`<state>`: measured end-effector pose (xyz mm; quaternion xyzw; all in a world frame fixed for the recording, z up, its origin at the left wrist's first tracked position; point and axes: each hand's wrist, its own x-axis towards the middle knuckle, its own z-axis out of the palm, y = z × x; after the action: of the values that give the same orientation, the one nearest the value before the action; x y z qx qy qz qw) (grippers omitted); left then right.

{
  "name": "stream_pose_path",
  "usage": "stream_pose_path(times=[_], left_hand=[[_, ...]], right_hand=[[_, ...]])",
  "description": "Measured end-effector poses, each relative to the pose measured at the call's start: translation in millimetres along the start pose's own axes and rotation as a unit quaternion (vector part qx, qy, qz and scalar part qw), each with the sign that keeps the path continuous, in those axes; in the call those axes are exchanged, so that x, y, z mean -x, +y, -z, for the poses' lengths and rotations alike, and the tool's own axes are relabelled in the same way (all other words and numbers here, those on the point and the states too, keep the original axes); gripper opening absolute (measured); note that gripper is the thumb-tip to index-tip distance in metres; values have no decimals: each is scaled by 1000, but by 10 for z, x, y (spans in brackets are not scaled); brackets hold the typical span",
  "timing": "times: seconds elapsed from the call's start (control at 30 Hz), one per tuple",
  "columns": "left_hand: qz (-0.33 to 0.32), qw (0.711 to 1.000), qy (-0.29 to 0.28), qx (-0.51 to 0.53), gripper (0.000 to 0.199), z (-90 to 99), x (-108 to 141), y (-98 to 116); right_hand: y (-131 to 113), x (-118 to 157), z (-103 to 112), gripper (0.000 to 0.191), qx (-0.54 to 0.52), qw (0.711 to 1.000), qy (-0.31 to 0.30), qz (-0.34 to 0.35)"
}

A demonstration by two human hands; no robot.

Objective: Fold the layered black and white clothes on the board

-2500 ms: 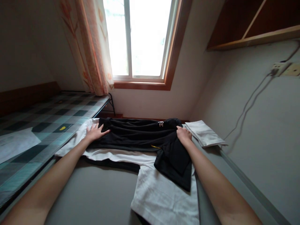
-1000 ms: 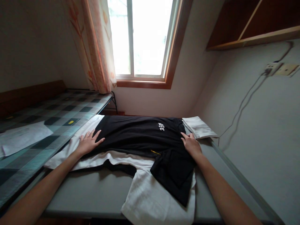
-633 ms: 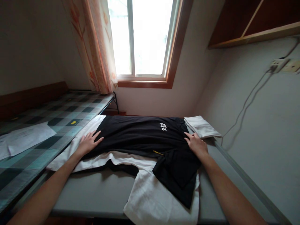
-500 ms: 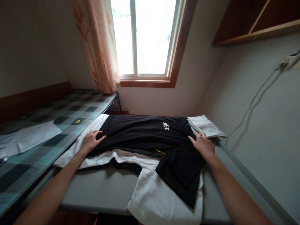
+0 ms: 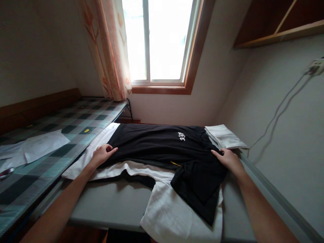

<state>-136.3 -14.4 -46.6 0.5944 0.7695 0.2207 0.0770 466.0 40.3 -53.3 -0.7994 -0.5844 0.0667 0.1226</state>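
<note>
Fingers that were spread over the cloth a second ago have drawn in on both hands, and the black shirt, rumpled in the earliest frame, now lies flatter. It stretches across the far part of the grey tabletop, on top of a white shirt whose hem end shows at the left and whose sleeve hangs over the near edge. At the black shirt's left end the left hand rests with its fingers curled and thumb stretched out; I cannot tell whether it has hold of the fabric. At the opposite end the right hand has thumb and forefinger close together against the black cloth, though a firm pinch cannot be made out. White lettering shows on the black shirt, and its folded sleeve lies over the white one. Just beyond the right hand is a folded white cloth; on the left, papers lie on a checked bed.
</note>
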Motion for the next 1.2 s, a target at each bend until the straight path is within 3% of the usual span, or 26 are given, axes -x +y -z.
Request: stream_pose_path(times=[0.2, 0.4, 0.57, 0.73, 0.87, 1.03, 1.13, 1.2], left_hand=[[-58, 985, 39, 156, 38, -48, -16, 26], [64, 965, 20, 255, 38, -22, 26, 90], [114, 939, 69, 317, 44, 49, 28, 103], [113, 929, 25, 352, 56, 87, 22, 66], [49, 937, -7, 346, 67, 114, 37, 44], [-22, 946, -81, 314, 63, 138, 48, 12], [-19, 948, -74, 309, 61, 123, 36, -42], [-6, 951, -51, 306, 60, 108, 21, -82]], right_hand=[[-25, 38, 23, 55, -13, 1000, 24, -7], [37, -46, -66, 50, -26, 999, 36, 16], [69, -49, -29, 49, -11, 999, 31, 13], [-16, 75, 55, 55, 15, 999, 43, -12], [-8, 64, 33, 59, -12, 999, 48, -3], [153, -21, 48, 73, -146, 985, 0, 93], [245, 43, 178, 94, -216, 963, -58, 154], [291, 119, 282, 103, -246, 952, -118, 142]])
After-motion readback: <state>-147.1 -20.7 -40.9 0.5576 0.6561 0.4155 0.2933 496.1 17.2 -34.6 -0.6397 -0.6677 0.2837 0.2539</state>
